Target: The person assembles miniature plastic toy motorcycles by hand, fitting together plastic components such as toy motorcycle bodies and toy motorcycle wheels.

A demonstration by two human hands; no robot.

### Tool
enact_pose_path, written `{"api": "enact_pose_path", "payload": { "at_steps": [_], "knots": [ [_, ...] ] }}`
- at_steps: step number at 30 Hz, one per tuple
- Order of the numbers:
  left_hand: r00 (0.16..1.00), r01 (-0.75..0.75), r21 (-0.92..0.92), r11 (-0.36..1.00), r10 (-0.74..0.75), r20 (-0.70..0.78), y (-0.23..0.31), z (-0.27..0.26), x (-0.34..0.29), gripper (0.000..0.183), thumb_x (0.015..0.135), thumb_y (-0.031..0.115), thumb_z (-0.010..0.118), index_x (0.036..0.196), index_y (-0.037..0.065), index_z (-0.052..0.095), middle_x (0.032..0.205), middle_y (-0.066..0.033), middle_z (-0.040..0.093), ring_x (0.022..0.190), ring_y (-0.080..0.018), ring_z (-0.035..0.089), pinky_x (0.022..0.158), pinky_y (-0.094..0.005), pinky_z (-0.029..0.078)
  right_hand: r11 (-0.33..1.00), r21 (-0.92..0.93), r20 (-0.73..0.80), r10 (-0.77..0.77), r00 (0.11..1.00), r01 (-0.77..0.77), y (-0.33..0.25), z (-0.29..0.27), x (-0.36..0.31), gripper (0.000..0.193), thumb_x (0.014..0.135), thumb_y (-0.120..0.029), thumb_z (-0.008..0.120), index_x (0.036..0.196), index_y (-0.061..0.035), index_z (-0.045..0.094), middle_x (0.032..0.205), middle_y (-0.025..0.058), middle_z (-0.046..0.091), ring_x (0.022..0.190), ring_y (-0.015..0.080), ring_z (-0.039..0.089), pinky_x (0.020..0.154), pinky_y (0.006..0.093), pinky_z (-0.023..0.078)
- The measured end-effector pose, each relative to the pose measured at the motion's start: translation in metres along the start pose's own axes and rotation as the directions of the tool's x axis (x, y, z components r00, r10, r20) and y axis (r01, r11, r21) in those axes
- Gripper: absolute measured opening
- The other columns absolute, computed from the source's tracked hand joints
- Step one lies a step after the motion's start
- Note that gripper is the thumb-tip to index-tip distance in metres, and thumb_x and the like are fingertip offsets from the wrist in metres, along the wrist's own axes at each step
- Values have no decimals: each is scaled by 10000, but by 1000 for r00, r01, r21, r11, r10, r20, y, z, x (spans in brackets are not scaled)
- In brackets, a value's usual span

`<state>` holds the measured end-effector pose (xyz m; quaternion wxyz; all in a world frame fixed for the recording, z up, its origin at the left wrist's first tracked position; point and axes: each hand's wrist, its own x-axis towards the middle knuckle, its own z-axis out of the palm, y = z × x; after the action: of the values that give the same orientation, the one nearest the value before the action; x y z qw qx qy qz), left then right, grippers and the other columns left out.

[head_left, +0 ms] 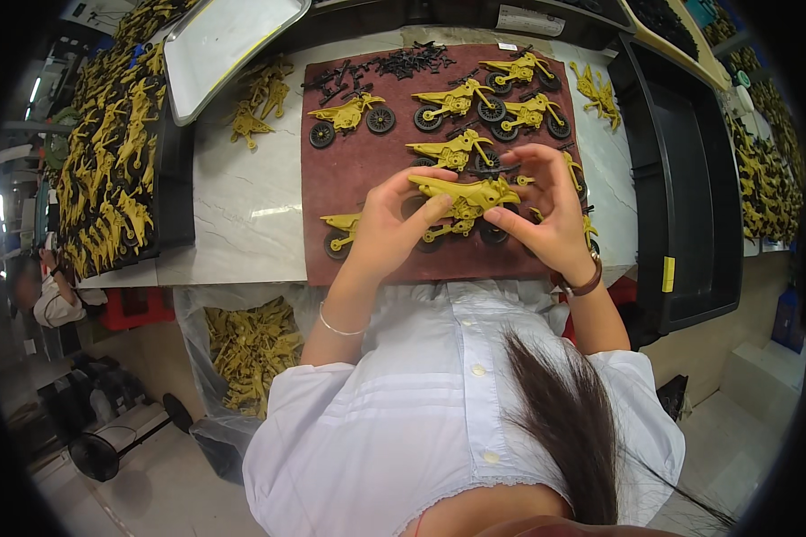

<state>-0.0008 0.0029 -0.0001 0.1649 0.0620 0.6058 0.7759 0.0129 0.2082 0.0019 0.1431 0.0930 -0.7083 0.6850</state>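
A worker's left hand [396,215] holds a yellow toy motorcycle body [466,193] at centre frame, thumb against its side. The right hand [555,219] curves round the front end, thumb touching the lower edge; whether its fingers grip cannot be told. Wheeled toy motorcycles [342,115] stand about on a maroon mat [340,186], with small black parts [412,61] at top. A metal tray [228,54] lies upper left, a black tray [690,170] at right.
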Motion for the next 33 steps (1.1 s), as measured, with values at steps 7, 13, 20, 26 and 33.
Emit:
{"api": "enact_pose_path", "payload": {
  "at_steps": [7,13,20,26,33],
  "knots": [
    [987,-86,132,987,67,144,-1,-8,2,283,877,52,648,1142,-38,600,1098,-97,644,976,-147,624,858,-289,503,863,125,456,389,801,-490,7,-18,-1,383,800,25,730,1140,10,553,1055,66,638,926,108,619,771,245,520],
    [987,133,-314,940,-96,129,-2,-8,-1,311,843,4,677,1132,-69,591,1088,-115,645,1037,-194,633,897,-313,526,593,608,309,436,845,-528,8,-8,-7,396,806,60,699,1155,-4,523,1050,70,626,921,125,628,809,253,533],
    [995,-99,-15,995,99,-6,-15,9,-8,129,838,-31,675,962,-68,664,964,-67,664,875,-118,618,778,-263,502,534,600,366,479,798,-596,12,-6,-12,395,803,30,716,1147,-3,524,1014,53,621,917,97,609,780,227,517],
    [991,-128,116,985,123,45,-27,4,-9,129,845,0,678,949,-75,665,946,-74,661,871,-113,611,783,-260,493,876,159,375,374,848,-456,-3,-1,-8,328,828,-77,729,1106,29,591,990,29,654,900,59,584,748,204,499],
    [990,-140,160,977,133,54,-26,1,-8,125,828,16,672,921,-65,686,917,-105,684,853,-129,629,776,-263,497,886,107,342,394,853,-452,-1,-2,-9,306,842,-118,724,1095,18,617,971,27,666,847,61,603,727,210,504]
  ]
}}
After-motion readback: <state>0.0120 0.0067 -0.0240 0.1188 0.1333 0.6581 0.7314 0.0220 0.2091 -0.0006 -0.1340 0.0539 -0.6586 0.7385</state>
